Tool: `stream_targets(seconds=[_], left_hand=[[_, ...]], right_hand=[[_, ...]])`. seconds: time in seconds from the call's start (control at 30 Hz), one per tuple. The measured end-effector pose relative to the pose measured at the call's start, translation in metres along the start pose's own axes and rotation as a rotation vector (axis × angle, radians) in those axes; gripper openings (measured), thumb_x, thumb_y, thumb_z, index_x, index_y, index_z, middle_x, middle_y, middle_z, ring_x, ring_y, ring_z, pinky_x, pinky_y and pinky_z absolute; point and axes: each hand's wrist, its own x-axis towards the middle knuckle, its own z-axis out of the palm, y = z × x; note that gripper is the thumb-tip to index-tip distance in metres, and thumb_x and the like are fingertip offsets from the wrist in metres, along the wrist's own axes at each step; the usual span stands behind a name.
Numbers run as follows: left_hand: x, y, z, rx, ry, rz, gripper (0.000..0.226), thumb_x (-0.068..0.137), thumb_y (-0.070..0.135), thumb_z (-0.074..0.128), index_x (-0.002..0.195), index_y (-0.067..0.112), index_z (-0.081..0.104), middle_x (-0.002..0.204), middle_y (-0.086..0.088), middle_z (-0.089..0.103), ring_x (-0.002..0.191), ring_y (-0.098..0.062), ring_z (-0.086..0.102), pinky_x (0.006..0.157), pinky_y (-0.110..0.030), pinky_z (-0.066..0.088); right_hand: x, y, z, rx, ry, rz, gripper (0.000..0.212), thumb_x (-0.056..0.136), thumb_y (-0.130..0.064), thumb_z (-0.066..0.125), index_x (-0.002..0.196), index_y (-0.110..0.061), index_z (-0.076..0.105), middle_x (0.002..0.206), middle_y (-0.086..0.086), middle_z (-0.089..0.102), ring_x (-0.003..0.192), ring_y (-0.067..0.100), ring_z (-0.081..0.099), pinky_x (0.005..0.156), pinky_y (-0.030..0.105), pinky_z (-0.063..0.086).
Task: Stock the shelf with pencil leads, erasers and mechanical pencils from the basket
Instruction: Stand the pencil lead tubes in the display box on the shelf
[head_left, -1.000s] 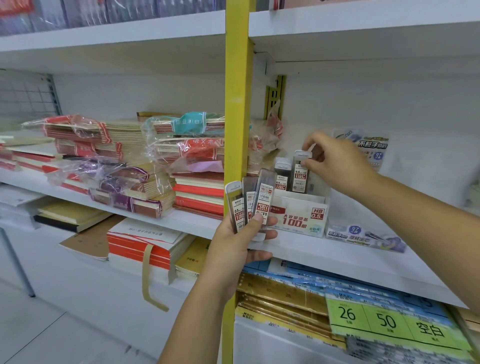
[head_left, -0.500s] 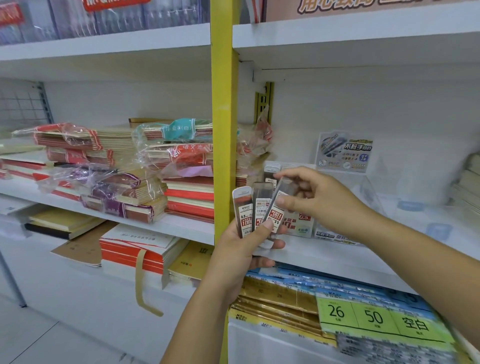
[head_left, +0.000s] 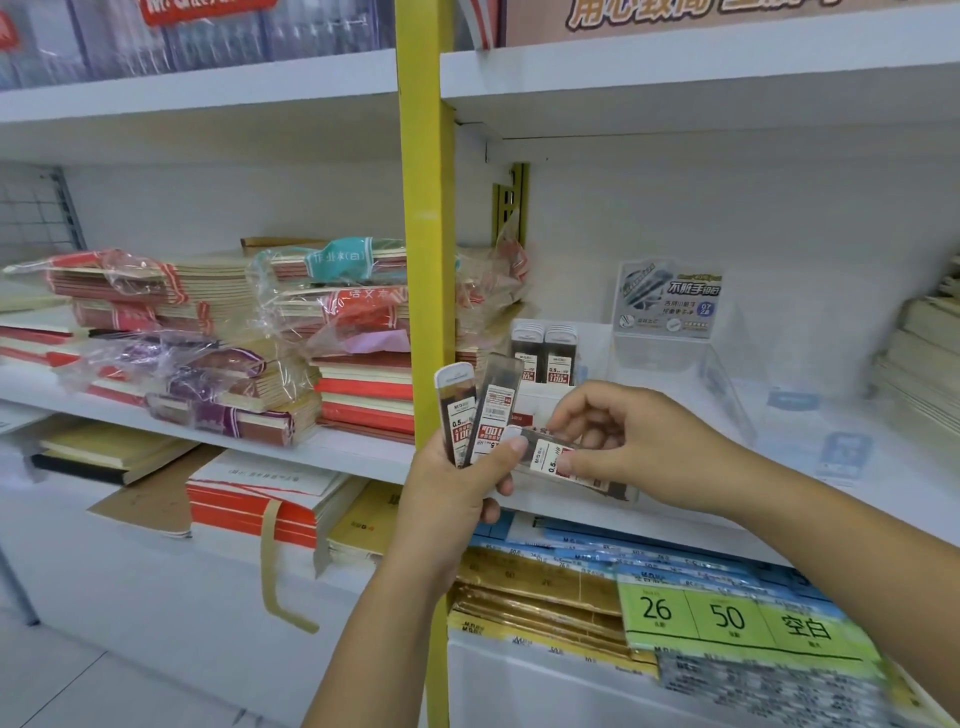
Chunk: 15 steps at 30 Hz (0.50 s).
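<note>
Before the shelf, left hand gripping two upright lead cases, right hand fingers pinching third case lying sideways

White shelf at hand height, stocked with stationery.
Left of the left hand, past the yellow upright, the shelf carries plastic-wrapped stacks of exercise books. Just behind both hands a white display box stands on it with upright pencil lead cases inside. Beyond the right hand sits a clear display stand with a printed card; farther right, a pale paper stack.
</note>
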Motion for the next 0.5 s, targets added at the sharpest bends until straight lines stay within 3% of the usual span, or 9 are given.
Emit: stream_targets(seconds=[0.13, 0.23, 0.3, 0.4, 0.43, 0.5], left_hand=[[0.000, 0.002, 0.005, -0.056, -0.012, -0.055, 0.020, 0.088, 0.048, 0.064, 0.105, 0.037, 0.068, 0.100, 0.003, 0.077, 0.070, -0.008, 0.066, 0.050, -0.020, 0.048], [0.000, 0.002, 0.003, -0.053, -0.001, -0.086, 0.022, 0.096, 0.041, 0.057, 0.116, 0.033, 0.063, 0.103, 0.003, 0.077, 0.071, -0.006, 0.068, 0.051, -0.019, 0.049], [0.001, 0.001, 0.001, -0.037, 0.016, -0.081, 0.020, 0.097, 0.041, 0.057, 0.115, 0.034, 0.063, 0.101, 0.003, 0.077, 0.072, -0.007, 0.068, 0.051, -0.019, 0.049], [0.003, 0.000, 0.000, -0.020, 0.026, -0.079, 0.019, 0.097, 0.042, 0.057, 0.114, 0.036, 0.063, 0.100, 0.004, 0.077, 0.072, -0.007, 0.069, 0.052, -0.019, 0.050], [0.003, -0.001, -0.001, -0.018, 0.028, -0.079, 0.019, 0.097, 0.042, 0.057, 0.113, 0.036, 0.063, 0.100, 0.005, 0.077, 0.073, -0.007, 0.069, 0.052, -0.019, 0.051], [0.004, -0.002, -0.002, -0.014, 0.029, -0.085, 0.018, 0.096, 0.043, 0.057, 0.113, 0.037, 0.063, 0.100, 0.006, 0.077, 0.074, -0.008, 0.071, 0.053, -0.020, 0.051]], right_hand=[[0.004, -0.009, -0.010, 0.046, -0.025, 0.012, 0.058, 0.081, -0.006, 0.072, 0.119, -0.044, 0.049, 0.090, -0.010, 0.068, 0.074, 0.011, 0.070, 0.065, 0.030, 0.059], [0.017, -0.015, -0.030, 0.186, 0.208, -0.037, 0.055, 0.083, -0.001, 0.068, 0.114, -0.043, 0.051, 0.104, -0.001, 0.069, 0.081, 0.019, 0.073, 0.067, 0.037, 0.060], [0.029, -0.017, -0.042, 0.223, 0.370, -0.088, 0.049, 0.083, 0.000, 0.069, 0.103, -0.042, 0.053, 0.100, -0.001, 0.070, 0.082, 0.014, 0.072, 0.067, 0.032, 0.059], [0.045, -0.014, -0.056, -0.067, 0.505, -0.158, 0.039, 0.085, -0.009, 0.069, 0.100, -0.039, 0.049, 0.084, -0.006, 0.069, 0.068, -0.005, 0.062, 0.060, 0.008, 0.047], [0.050, -0.012, -0.060, -0.177, 0.520, -0.163, 0.036, 0.086, -0.012, 0.068, 0.101, -0.038, 0.048, 0.082, -0.007, 0.068, 0.065, -0.004, 0.059, 0.057, 0.009, 0.044], [0.057, -0.006, -0.065, -0.364, 0.508, -0.150, 0.034, 0.086, -0.015, 0.067, 0.105, -0.036, 0.048, 0.084, -0.006, 0.066, 0.068, 0.003, 0.059, 0.064, 0.024, 0.049]])
